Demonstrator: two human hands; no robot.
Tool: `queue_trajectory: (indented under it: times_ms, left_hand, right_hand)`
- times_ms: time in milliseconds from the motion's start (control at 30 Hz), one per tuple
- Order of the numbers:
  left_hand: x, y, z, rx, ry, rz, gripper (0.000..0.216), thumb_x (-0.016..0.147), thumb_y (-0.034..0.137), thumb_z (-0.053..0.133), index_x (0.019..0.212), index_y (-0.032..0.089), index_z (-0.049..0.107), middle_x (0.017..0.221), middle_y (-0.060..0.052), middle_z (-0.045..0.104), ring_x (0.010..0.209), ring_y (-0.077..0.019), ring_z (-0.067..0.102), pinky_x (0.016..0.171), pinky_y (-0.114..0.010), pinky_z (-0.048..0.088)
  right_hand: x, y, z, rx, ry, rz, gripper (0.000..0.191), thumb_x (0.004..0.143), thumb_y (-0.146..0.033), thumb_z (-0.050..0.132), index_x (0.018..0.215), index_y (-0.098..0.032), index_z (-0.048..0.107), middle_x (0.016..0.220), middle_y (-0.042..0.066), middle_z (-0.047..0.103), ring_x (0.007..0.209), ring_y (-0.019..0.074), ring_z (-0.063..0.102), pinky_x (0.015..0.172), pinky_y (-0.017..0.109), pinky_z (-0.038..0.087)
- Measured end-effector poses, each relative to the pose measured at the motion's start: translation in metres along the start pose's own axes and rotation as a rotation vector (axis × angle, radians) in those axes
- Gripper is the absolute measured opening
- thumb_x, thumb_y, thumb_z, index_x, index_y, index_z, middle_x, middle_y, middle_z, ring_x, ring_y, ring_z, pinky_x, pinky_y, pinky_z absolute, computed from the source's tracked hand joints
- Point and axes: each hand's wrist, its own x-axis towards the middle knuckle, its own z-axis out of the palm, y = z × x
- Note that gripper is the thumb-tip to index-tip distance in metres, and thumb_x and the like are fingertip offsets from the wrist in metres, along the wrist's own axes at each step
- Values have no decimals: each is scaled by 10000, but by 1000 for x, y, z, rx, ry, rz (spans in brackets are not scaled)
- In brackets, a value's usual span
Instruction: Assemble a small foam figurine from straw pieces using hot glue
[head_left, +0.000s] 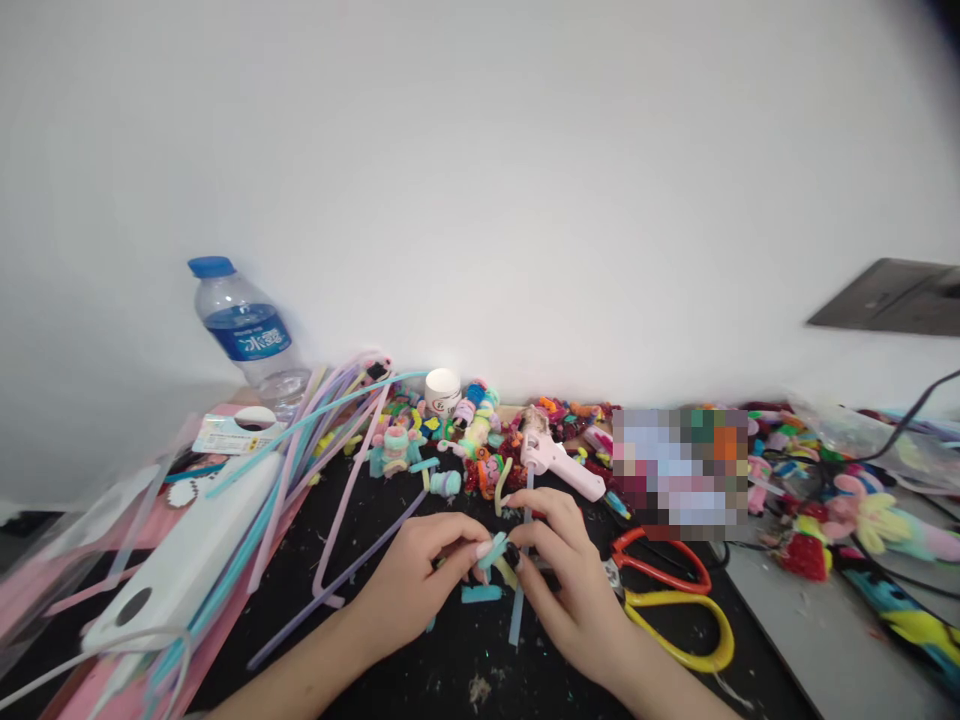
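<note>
Chenille piece [493, 551], short and pale turquoise, is pinched by left fingers [454, 531] and right fingers [534, 588].

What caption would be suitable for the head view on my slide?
Left hand pinches a light-blue chenille piece, right hand alongside, near a pink hot-glue gun and scissors.

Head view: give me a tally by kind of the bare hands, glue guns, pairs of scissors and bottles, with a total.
Bare hands: 2 (left hand, right hand)
Glue guns: 1 (pink glue gun)
Pairs of scissors: 1 (red-and-yellow-handled scissors)
Bottles: 1 (blue-capped bottle)
Total: 5, leaving out whatever the pixelated patch hides.
</note>
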Motion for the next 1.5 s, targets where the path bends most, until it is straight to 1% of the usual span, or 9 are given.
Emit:
queue_trajectory:
  times_ms: [233, 500, 733, 867, 967, 1067, 1267, 1400, 1500]
  left_hand:
    - [0, 0, -1, 1, 17, -13, 204, 890, 235, 461, 789, 161, 621, 672, 2, 612, 635, -130, 588, 624, -219, 451]
    - [1, -3, -5, -35, 146, -28, 188, 890, 253, 465, 798, 166, 604, 672, 9, 605, 629, -127, 580, 615, -212, 448]
    - [0, 1, -5, -165, 21, -55, 178, 895, 254, 453, 810, 166, 581, 676, 9, 609, 651, -139, 591, 649, -239, 464]
    - [0, 1, -4, -228, -16, -58, 187, 903, 265, 443, 815, 164, 574, 688, 8, 605, 660, -139, 583, 662, -250, 465]
    - [0, 0, -4, -243, -12, -62, 181, 903, 269, 448, 818, 166, 571, 683, 12, 597, 660, -137, 580, 663, -250, 462]
    - [1, 0, -5, -242, -4, -68, 184, 904, 272, 444, 818, 167, 568, 687, 12, 595, 665, -137, 577, 668, -251, 457]
    - [1, -1, -7, -208, 18, -56, 208, 906, 289, 435, 825, 166, 583, 717, 0, 594, 696, -146, 565, 692, -255, 442]
    - [0, -2, -8, -173, 91, -51, 204, 898, 291, 449, 819, 167, 590, 743, -5, 597, 720, -148, 558, 705, -248, 430]
    - [0, 0, -9, -206, 135, -61, 210, 900, 300, 446, 833, 167, 593, 760, -9, 606, 723, -148, 561, 707, -247, 431]
  right_hand:
    - [0, 2, 1, 2, 10, -2, 175, 812, -67, 440, 898, -205, 506, 1188, 81, 475, 1128, 237, 416, 926, 413, 364]
    - [0, -1, 0, -12, 27, -5, 164, 806, -80, 452, 894, -207, 509, 1179, 79, 477, 1118, 244, 415, 910, 417, 374]
    - [1, 4, 4, -59, 90, 24, 288, 809, -101, 493, 1069, -225, 517, 1201, 81, 463, 1144, 247, 387, 948, 432, 356]
    - [0, 2, 3, -60, 35, 0, 306, 803, -99, 489, 1078, -225, 538, 1246, 80, 438, 1170, 259, 359, 964, 448, 349]
    - [-1, 0, 0, -51, -22, -20, 318, 798, -81, 460, 1077, -207, 545, 1268, 87, 421, 1194, 270, 331, 973, 463, 342]
    - [-1, -1, -1, -51, -40, -35, 308, 803, -81, 457, 1069, -203, 552, 1265, 89, 422, 1196, 273, 326, 973, 472, 340]
    - [-1, 4, 5, -88, 48, -36, 247, 834, -77, 464, 1004, -218, 573, 1204, 83, 474, 1153, 258, 367, 930, 453, 375]
    - [0, 8, 8, -87, 109, -22, 238, 844, -76, 462, 994, -221, 575, 1171, 78, 501, 1125, 247, 394, 919, 447, 383]
    - [0, 8, 7, -80, 129, -9, 254, 842, -74, 455, 999, -229, 582, 1151, 74, 514, 1113, 241, 412, 921, 442, 386]
